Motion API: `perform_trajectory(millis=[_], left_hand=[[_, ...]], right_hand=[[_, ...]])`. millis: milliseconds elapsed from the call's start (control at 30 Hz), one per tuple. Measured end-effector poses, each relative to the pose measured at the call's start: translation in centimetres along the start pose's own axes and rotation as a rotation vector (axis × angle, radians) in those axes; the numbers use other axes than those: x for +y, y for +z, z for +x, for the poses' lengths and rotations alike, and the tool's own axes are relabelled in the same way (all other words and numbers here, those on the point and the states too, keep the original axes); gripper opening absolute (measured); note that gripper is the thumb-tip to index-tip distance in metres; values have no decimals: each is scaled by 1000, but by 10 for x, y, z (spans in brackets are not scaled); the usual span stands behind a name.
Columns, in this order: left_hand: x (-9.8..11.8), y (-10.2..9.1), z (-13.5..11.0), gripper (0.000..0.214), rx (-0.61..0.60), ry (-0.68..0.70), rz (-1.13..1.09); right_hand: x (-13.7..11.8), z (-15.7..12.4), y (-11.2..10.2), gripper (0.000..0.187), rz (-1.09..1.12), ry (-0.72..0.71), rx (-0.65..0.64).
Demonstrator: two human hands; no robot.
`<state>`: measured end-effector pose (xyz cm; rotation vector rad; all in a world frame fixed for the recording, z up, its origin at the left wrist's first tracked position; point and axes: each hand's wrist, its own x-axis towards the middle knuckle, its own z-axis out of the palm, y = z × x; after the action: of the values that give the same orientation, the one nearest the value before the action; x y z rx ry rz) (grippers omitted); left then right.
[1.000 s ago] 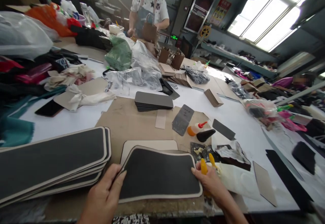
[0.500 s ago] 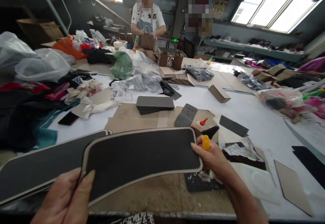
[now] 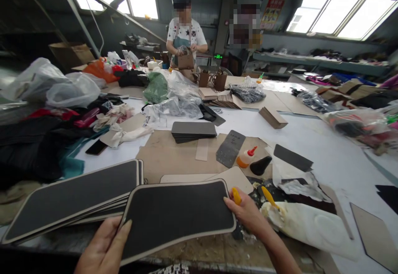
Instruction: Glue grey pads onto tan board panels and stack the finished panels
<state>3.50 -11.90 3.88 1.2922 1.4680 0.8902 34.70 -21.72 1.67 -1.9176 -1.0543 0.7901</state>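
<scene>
Both hands hold a black panel with a beige border, tilted above the table's near edge. My left hand pinches its lower left end, thumb on top. At its right end, my right hand grips the edge, and a yellow handle sticks up between the fingers; the tool's working end is hidden. To the left lies a fanned stack of similar black panels. Pale beige boards lie just behind the held panel.
A squeeze bottle with orange liquid stands behind my right hand. A yellow-handled tool rests on a whitish, smeared plastic container. Farther back are a stack of dark panels and plastic bags. Across the table a person handles a brown bag.
My hands have lowered the held panel slightly, bringing the squeeze bottle and the pale boards behind it into sight. The view has tilted up and turned a little left.
</scene>
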Motion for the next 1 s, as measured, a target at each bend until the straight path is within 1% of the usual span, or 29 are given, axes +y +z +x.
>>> perform_trajectory(millis=[67,133,200,300,400,467,567,633,700,800,900,1000], left_hand=[[-3,11,0,41,-53,-46,-56],[-8,16,0,44,-98,-106,-156],[-13,19,-1,44,-129,-191,-265],[-25,25,-3,48,-193,-346,-378],[-51,40,-3,47,-280,-473,-440],[-75,51,1,42,-294,-498,-457],[-109,60,12,37,-242,-488,-430],[-124,61,19,36,-221,-505,-417],[-130,60,25,36,-220,-526,-425],[-128,58,28,36,-247,-542,-449],[-125,56,28,35,-282,-561,-458],[-126,56,28,32,-296,-578,-448]], right_hand=[[9,1,10,24,-10,-3,-14],[17,2,17,25,31,5,-28],[26,4,21,25,53,22,-51],[46,6,27,24,-10,44,-61],[73,6,35,23,-132,69,-58],[91,5,39,22,-201,98,-68],[114,2,43,23,-289,158,-75],[126,1,43,25,-333,190,-86],[134,0,42,25,-340,209,-111],[139,-2,41,25,-305,234,-136],[136,-5,42,25,-267,274,-154],[133,-6,44,23,-259,326,-168]])
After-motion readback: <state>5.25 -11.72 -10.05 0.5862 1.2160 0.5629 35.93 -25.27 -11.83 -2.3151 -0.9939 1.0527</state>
